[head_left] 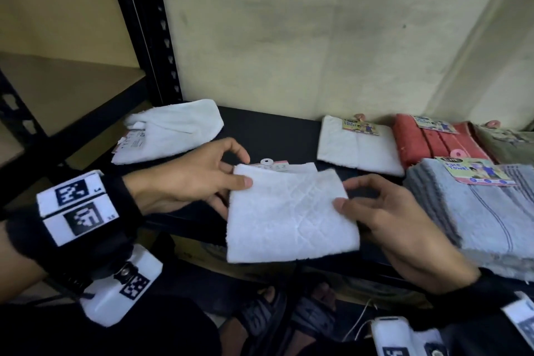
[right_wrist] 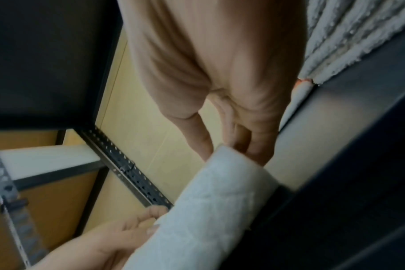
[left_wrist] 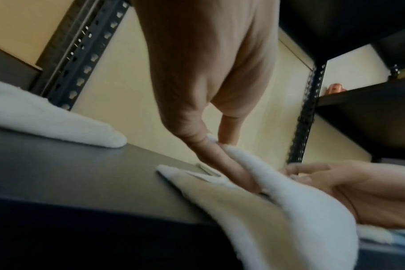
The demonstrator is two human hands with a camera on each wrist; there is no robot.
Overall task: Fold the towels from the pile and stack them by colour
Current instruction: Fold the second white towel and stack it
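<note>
Head view, centre of frame: one folded white towel [head_left: 289,217], roughly square, held at the front edge of the black shelf [head_left: 274,130]. Its near part overhangs the shelf edge; its far edge carries a paper tag [head_left: 271,165] pointing toward the wall. Long axis, if any, runs slightly near-to-far; the piece is rotated a little clockwise in frame.

Left hand [head_left: 185,179]: thumb on top of the towel's upper left corner, fingers below, a pinch on that corner. The left wrist view shows the fingers [left_wrist: 222,164] between the layers of cloth.

Right hand [head_left: 384,220]: thumb on top of the right edge, fingers curled beneath, gripping that edge. The right wrist view confirms fingers [right_wrist: 254,146] closed on the towel's corner.

Count of other items on the shelf, head view:
- loose white towel [head_left: 173,130], upper left of centre, crumpled, long axis left-right. 1.
- folded white stack [head_left: 358,147], right of centre by the wall, tagged. 1 stack; layers cannot be counted.
- red stack [head_left: 422,144], right of it, touching or nearly so. 1 stack.
- olive stack [head_left: 508,144], far right edge, partly cut off. 1 stack.
- grey stack [head_left: 476,211], lower right, several layers, tagged "Face Towel", just beside the right hand.
</note>
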